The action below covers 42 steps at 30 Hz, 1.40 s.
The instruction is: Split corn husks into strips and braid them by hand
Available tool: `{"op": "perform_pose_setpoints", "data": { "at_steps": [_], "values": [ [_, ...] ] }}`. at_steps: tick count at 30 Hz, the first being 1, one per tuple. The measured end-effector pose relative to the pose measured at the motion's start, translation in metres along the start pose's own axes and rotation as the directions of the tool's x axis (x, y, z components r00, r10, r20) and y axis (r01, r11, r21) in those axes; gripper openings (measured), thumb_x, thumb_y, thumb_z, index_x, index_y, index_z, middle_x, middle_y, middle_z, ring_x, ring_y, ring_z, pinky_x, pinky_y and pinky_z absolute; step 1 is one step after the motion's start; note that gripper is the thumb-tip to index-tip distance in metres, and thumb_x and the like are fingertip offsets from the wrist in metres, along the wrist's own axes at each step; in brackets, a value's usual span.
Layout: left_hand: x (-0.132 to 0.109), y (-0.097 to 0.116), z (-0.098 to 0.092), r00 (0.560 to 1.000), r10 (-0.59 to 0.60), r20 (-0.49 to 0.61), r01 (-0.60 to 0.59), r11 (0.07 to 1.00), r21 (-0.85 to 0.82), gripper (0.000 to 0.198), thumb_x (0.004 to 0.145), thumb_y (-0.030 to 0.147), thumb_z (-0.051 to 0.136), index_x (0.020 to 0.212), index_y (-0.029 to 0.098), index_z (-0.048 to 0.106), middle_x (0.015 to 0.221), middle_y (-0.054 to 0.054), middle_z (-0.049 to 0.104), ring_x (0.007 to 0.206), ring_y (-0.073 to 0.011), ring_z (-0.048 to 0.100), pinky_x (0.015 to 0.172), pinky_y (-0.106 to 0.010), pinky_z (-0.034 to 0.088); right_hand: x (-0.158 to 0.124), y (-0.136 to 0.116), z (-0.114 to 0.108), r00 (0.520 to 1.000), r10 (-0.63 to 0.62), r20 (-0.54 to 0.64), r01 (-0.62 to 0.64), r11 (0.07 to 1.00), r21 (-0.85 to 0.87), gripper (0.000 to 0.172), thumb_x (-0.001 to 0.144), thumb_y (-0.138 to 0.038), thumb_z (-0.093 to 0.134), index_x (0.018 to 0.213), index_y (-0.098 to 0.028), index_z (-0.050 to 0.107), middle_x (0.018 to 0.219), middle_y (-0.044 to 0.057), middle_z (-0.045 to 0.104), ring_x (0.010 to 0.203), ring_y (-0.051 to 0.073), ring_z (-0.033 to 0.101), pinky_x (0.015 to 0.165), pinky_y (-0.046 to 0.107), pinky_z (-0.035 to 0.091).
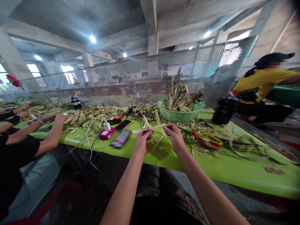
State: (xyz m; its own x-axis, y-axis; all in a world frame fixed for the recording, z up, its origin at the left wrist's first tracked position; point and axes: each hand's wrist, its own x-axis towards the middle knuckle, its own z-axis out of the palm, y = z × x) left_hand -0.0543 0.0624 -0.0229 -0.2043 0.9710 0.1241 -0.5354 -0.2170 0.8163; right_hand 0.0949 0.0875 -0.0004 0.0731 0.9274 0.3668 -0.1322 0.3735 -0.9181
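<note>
Just above the front of the green table, both my hands are raised around a pale, dry plant piece (151, 127) with several leaf-like strips sticking out. My left hand (142, 141) pinches its left side, thumb and fingers closed. My right hand (174, 136) grips a yellowish strip on the right side with its fingertips. One thin strip hangs down between the hands. Behind them stands a green plastic basket (180, 117), heaped with dried leafy plants (179, 95). Red-and-yellow-handled scissors (207, 140) lie among plant scraps to the right of my right hand.
Left of my hands lie a phone (121, 138), a dark phone (123, 124) and a pink power block (106, 133) with a white cable. A black container (224, 110) stands at right. Co-workers' arms (52, 131) reach over the table (246, 172) at left. A perforated metal screen (140, 78) rises behind.
</note>
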Motion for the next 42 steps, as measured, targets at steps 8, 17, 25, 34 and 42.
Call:
{"op": "perform_pose_setpoints", "data": {
  "at_steps": [8, 17, 25, 34, 42],
  "values": [
    [0.003, -0.007, -0.004, 1.000, 0.003, 0.027, -0.004, 0.999, 0.054, 0.039, 0.060, 0.031, 0.081, 0.092, 0.017, 0.064, 0.083, -0.003, 0.068, 0.072, -0.0137, 0.063, 0.067, -0.026, 0.051, -0.005, 0.008, 0.009, 0.921, 0.061, 0.384, -0.006, 0.990, -0.142, 0.037, 0.065, -0.047, 0.076, 0.080, -0.017, 0.061, 0.075, 0.002, 0.064, 0.069, 0.017, 0.058, 0.066, 0.030, 0.046],
    [-0.001, -0.005, 0.001, 0.997, -0.057, 0.061, 0.055, 0.998, 0.039, 0.036, 0.057, 0.029, 0.080, 0.087, 0.014, 0.066, 0.070, 0.001, 0.064, 0.062, -0.0095, 0.056, 0.062, -0.023, 0.043, 0.002, 0.022, 0.004, 0.933, -0.021, 0.358, 0.095, 0.977, -0.192, 0.021, 0.068, -0.029, 0.068, 0.084, -0.017, 0.065, 0.077, 0.003, 0.068, 0.071, 0.018, 0.062, 0.071, 0.032, 0.048],
    [-0.001, -0.006, -0.001, 0.994, -0.041, 0.098, 0.031, 0.995, 0.097, 0.036, 0.064, 0.041, 0.077, 0.089, 0.016, 0.071, 0.071, -0.001, 0.065, 0.062, -0.0098, 0.055, 0.059, -0.022, 0.041, -0.001, 0.021, 0.002, 0.896, -0.188, 0.402, 0.364, 0.829, -0.424, 0.011, 0.077, -0.029, 0.061, 0.083, -0.020, 0.065, 0.079, 0.003, 0.068, 0.072, 0.020, 0.062, 0.072, 0.033, 0.048],
    [0.006, -0.008, -0.003, 0.996, -0.017, -0.088, 0.014, 0.999, -0.044, 0.036, 0.057, 0.037, 0.080, 0.080, 0.014, 0.065, 0.072, -0.003, 0.065, 0.064, -0.0109, 0.057, 0.064, -0.025, 0.045, -0.013, -0.002, 0.010, 0.802, -0.356, 0.480, 0.577, 0.670, -0.467, 0.022, 0.076, -0.019, 0.062, 0.097, -0.023, 0.065, 0.090, 0.005, 0.063, 0.079, 0.021, 0.058, 0.074, 0.034, 0.049],
    [0.011, -0.015, -0.005, 0.997, 0.010, -0.073, -0.013, 0.999, -0.038, 0.031, 0.060, 0.032, 0.079, 0.080, 0.017, 0.061, 0.074, -0.003, 0.065, 0.071, -0.0142, 0.061, 0.070, -0.027, 0.048, -0.016, -0.003, 0.011, 0.754, -0.351, 0.555, 0.631, 0.625, -0.461, 0.018, 0.079, -0.020, 0.062, 0.095, -0.026, 0.070, 0.087, 0.004, 0.064, 0.080, 0.022, 0.057, 0.077, 0.036, 0.047]
  ]
}}
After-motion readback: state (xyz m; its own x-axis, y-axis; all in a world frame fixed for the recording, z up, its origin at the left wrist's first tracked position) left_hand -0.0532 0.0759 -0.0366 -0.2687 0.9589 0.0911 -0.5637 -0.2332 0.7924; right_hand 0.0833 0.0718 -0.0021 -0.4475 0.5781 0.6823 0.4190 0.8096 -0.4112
